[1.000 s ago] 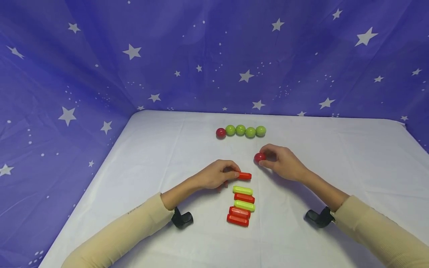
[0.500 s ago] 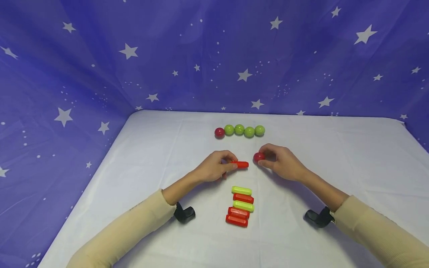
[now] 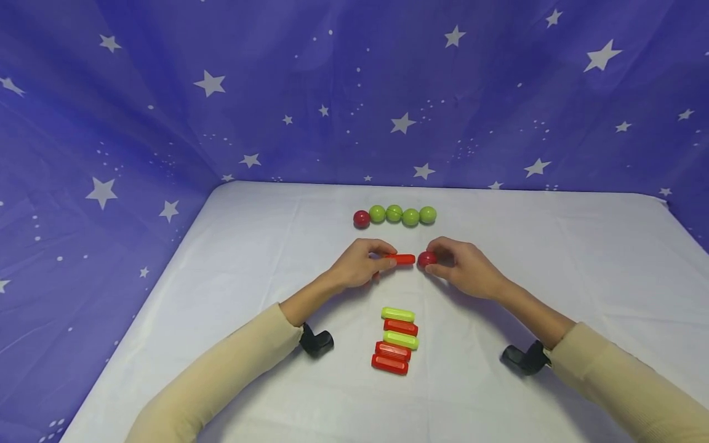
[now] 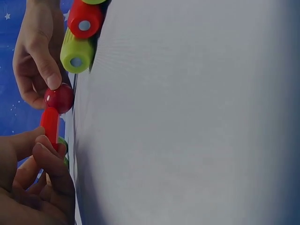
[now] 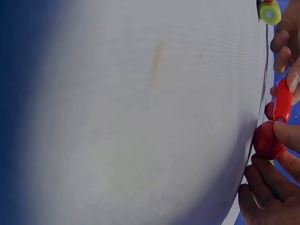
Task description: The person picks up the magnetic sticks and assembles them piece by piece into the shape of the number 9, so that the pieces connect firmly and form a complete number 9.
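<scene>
In the head view the left hand [image 3: 361,263] pinches a red stick [image 3: 405,259] by its left end, thumb in front. The right hand [image 3: 469,269] grips a red ball [image 3: 427,259] between thumb and fingers, just right of the stick's free end; a narrow gap shows between them there. Both wrist views show the stick [image 4: 49,123] and ball [image 5: 268,140] end to end, very close; whether they touch I cannot tell.
Behind the hands, a red ball [image 3: 362,219] and several green balls [image 3: 410,217] form a row. Nearer the front lie red sticks [image 3: 390,363] and yellow-green sticks [image 3: 397,314], stacked in a column on the white cloth [image 3: 498,394].
The left hand has carried the red stick away from the column of sticks, up to beside the right hand's ball. The right hand has hardly moved and keeps its grip.
</scene>
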{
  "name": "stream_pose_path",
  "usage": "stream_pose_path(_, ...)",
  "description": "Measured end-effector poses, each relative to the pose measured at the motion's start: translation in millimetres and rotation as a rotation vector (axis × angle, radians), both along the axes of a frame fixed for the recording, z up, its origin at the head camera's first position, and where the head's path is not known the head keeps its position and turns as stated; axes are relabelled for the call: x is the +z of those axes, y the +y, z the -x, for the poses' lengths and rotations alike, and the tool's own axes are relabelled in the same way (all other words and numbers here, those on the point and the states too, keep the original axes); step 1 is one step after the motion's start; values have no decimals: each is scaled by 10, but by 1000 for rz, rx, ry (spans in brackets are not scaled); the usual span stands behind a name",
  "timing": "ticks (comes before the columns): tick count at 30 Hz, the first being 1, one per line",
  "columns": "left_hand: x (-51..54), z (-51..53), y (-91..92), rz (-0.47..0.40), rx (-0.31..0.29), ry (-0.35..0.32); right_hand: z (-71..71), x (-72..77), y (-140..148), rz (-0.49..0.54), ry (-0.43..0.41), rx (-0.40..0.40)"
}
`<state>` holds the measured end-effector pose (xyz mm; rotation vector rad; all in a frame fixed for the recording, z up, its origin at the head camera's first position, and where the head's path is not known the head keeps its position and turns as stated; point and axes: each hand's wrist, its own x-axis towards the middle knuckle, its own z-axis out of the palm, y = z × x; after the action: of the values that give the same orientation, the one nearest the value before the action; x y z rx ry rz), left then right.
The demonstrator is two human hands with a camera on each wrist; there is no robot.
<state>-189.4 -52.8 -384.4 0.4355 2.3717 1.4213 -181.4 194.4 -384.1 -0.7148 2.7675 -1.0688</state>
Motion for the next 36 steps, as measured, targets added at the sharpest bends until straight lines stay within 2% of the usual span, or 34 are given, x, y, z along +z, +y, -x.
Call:
stream_pose_path(13,-18,98,70,-12,18,6,-2,2,-16,-15,22,3)
stream_pose_path(36,-31,90,33,-12,-13,-16,-7,-6,-6,-35,9,-3)
